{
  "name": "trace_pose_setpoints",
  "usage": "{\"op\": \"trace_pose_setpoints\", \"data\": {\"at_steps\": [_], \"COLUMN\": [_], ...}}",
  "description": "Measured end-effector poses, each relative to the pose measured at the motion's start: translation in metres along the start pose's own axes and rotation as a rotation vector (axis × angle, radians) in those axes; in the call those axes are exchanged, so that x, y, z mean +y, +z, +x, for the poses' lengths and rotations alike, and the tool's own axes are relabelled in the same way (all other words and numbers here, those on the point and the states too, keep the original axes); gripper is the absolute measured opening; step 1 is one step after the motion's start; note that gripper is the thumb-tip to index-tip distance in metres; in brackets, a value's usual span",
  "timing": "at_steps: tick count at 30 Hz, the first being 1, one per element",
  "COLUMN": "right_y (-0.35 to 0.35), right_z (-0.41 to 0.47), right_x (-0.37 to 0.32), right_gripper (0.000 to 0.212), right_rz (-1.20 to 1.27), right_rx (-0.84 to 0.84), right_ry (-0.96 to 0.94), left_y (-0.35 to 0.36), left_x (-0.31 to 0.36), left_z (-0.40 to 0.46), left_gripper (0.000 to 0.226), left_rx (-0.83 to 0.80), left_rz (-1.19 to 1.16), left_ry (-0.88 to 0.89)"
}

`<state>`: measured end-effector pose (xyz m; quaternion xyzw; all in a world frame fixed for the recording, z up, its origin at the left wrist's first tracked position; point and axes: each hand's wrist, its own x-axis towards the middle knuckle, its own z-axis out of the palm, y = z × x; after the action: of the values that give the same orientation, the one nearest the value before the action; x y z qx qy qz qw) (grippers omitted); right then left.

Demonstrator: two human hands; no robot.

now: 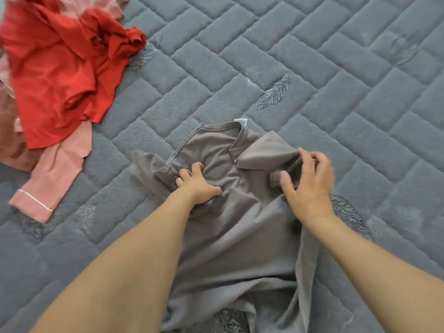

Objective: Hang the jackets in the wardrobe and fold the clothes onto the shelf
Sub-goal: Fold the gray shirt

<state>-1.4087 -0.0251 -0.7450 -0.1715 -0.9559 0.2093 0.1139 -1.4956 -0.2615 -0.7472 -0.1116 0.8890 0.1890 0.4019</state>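
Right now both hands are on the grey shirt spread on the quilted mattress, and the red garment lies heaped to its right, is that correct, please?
Not quite: the head view shows the red garment heaped to the left of the grey shirt. The left hand and right hand are indeed on the shirt, on the quilted mattress.

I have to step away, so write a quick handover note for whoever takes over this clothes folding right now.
Left hand: grips the grey T-shirt near its left sleeve.
Right hand: pinches the right sleeve, already turned in over the chest.
The shirt lies on the quilted grey mattress, collar away from you.
Red garment and pink garment sit unfolded in a pile at the far left.
Done: one sleeve fold started.
Left: finish this shirt, fold the pile, shelve everything. No wardrobe, shelf or jackets in view.
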Motion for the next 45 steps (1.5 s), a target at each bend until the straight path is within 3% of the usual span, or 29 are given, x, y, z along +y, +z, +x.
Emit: {"op": "trace_pose_setpoints", "data": {"at_steps": [2, 4, 5, 12, 23, 26, 29, 31, 32, 34, 37, 42, 45], "right_y": [0.017, 0.039, 0.049, 0.082, 0.085, 0.071, 0.046, 0.023, 0.010, -0.017, -0.046, -0.080, -0.098], "right_z": [-0.007, -0.006, -0.006, -0.008, 0.000, 0.015, 0.040, 0.056, 0.063, 0.074, 0.074, 0.050, 0.046], "right_x": [-0.002, 0.008, 0.015, 0.033, 0.036, 0.033, 0.042, 0.054, 0.065, 0.094, 0.156, 0.247, 0.263], "right_gripper": [0.090, 0.099, 0.099, 0.086, 0.074, 0.057, 0.026, 0.022, 0.023, 0.024, 0.023, 0.029, 0.025], "right_rz": [-0.171, -0.341, -0.374, -0.403, -0.310, -0.200, 0.055, 0.314, 0.437, 0.590, 0.657, 0.778, 0.911], "right_rx": [-0.274, -0.509, -0.540, -0.428, -0.378, -0.438, -0.364, -0.297, -0.267, -0.156, -0.053, -0.142, -0.400], "right_ry": [-0.082, -0.068, -0.071, -0.086, -0.120, -0.078, -0.066, 0.057, 0.173, 0.402, 0.620, 0.996, 1.051], "left_y": [0.012, 0.012, 0.009, 0.007, 0.008, 0.012, 0.026, 0.038, 0.045, 0.059, 0.086, 0.113, 0.112], "left_x": [0.004, 0.010, 0.012, 0.022, 0.038, 0.043, 0.061, 0.084, 0.099, 0.134, 0.183, 0.229, 0.247], "left_z": [0.015, 0.028, 0.033, 0.050, 0.041, 0.027, 0.009, 0.003, 0.001, -0.001, -0.002, -0.001, -0.001], "left_gripper": [0.102, 0.107, 0.108, 0.105, 0.100, 0.095, 0.069, 0.055, 0.054, 0.056, 0.051, 0.030, 0.027], "left_rx": [0.023, 0.029, 0.017, -0.037, 0.054, 0.155, 0.447, 0.600, 0.592, 0.456, 0.325, 0.465, 0.491], "left_rz": [0.058, 0.121, 0.133, 0.192, 0.226, 0.307, 0.480, 0.466, 0.433, 0.338, 0.342, 0.500, 0.528], "left_ry": [-0.090, -0.107, -0.122, -0.199, -0.279, -0.268, -0.119, 0.058, 0.144, 0.296, 0.364, 0.267, 0.366]}}
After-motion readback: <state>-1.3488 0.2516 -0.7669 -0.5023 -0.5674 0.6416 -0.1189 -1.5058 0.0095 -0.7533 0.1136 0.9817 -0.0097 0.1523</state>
